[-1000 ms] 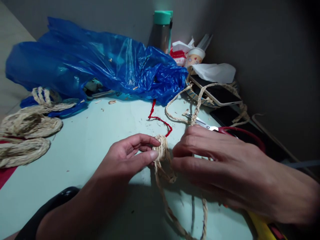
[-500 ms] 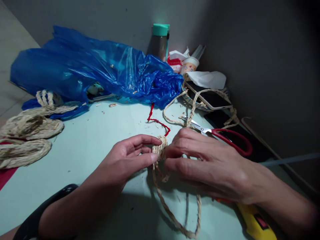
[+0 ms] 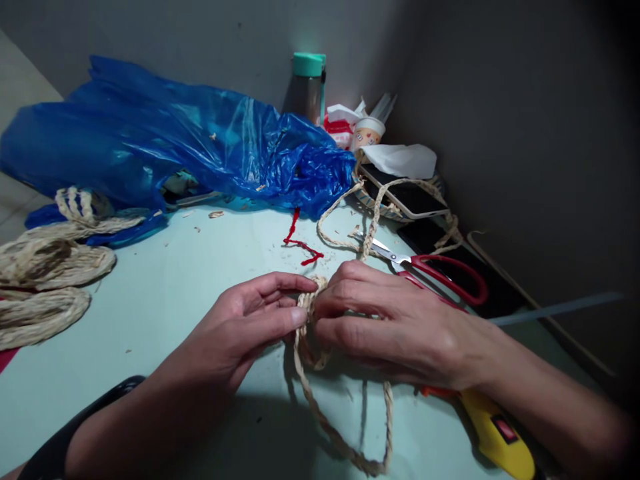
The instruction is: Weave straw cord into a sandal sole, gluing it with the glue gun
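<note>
Between my hands is a small coil of braided straw cord (image 3: 306, 303). My left hand (image 3: 255, 313) pinches the coil between thumb and fingers from the left. My right hand (image 3: 395, 320) is closed at the coil's right side, its fingertips partly hidden behind the knuckles. A loop of the same cord (image 3: 330, 433) hangs below the hands toward the near side, and another stretch (image 3: 375, 223) runs from behind my right hand toward the back. Red-handled scissors (image 3: 425, 267) lie open just beyond my right hand. A short crooked red strand (image 3: 303, 245) lies beyond the coil.
A crumpled blue plastic bag (image 3: 200, 140) spreads across the back. Straw cord bundles (image 3: 55, 260) lie at left. At back right are a phone (image 3: 405, 190), a paper cup (image 3: 369, 133) and a green-lidded bottle (image 3: 309, 87). A yellow-handled tool (image 3: 495, 427) lies under my right forearm.
The whole view has shifted slightly, with objects appearing farther left. Both hands stay at the coil, and the loose cord below it has changed shape a little.
</note>
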The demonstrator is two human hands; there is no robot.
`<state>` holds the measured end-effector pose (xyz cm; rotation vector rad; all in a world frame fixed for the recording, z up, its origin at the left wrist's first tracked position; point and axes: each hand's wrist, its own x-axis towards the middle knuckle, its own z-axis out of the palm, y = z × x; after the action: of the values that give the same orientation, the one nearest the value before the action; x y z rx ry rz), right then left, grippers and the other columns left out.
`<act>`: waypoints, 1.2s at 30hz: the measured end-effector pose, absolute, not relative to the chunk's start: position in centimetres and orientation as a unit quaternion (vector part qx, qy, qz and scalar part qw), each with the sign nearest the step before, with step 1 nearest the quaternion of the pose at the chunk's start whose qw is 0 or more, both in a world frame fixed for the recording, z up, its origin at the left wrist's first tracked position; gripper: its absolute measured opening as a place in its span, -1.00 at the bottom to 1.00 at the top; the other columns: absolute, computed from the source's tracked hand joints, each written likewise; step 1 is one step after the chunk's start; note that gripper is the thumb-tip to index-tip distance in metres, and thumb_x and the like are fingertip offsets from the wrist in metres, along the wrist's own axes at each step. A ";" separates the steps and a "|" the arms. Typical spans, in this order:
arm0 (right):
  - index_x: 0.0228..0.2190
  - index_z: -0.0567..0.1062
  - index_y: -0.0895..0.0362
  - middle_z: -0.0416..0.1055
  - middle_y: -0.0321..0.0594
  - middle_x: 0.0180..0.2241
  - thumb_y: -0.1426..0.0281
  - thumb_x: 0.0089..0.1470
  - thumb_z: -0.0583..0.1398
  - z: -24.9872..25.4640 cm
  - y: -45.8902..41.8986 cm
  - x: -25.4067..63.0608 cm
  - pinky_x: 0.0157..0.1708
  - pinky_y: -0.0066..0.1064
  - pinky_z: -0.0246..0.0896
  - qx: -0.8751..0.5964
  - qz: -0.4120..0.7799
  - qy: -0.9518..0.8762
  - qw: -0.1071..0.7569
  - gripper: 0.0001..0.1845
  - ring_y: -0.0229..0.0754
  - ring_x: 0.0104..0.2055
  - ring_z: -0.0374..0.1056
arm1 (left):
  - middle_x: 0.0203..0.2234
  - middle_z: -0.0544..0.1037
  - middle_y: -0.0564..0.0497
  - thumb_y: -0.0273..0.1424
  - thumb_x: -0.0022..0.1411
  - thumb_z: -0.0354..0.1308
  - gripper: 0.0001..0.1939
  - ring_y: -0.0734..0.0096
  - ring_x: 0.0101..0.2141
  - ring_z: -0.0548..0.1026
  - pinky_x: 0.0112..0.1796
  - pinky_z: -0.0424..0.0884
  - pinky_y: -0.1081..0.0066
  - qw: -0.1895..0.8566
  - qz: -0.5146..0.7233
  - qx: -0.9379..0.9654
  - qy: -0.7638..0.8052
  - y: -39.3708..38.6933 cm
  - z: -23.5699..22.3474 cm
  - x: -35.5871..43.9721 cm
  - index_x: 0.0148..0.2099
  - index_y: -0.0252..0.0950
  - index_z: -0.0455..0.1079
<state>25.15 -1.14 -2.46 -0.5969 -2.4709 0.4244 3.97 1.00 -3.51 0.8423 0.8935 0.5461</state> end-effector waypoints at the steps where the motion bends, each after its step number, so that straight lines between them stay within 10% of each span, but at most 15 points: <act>1: -0.18 0.56 0.34 0.48 -0.03 -0.25 0.47 0.42 0.01 -2.5 -1.1 25.1 -0.14 -0.31 0.27 -0.219 0.154 -0.922 0.281 -0.66 -0.16 -0.18 0.28 | -0.32 0.59 -0.03 -0.41 0.12 0.37 -0.74 0.29 -0.28 0.55 -0.23 0.42 0.39 0.784 0.255 0.389 0.410 1.0 -3.6 4.0 -0.10 -0.26 0.54; 36: -0.24 0.56 0.37 0.50 0.04 -0.29 0.57 0.39 -0.01 -3.1 -0.9 25.0 -0.19 -0.28 0.32 -0.167 0.018 -0.930 0.327 -0.65 -0.09 -0.17 0.30 | -0.28 0.61 -0.04 -0.44 0.21 0.30 -0.70 0.39 -0.25 0.53 -0.20 0.42 0.49 0.854 0.225 0.347 0.316 0.9 -3.7 3.6 0.02 -0.24 0.57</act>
<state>24.99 -0.93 -3.06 -0.4374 -2.4366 0.0478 3.61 0.92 -3.70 0.7310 0.6641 0.4734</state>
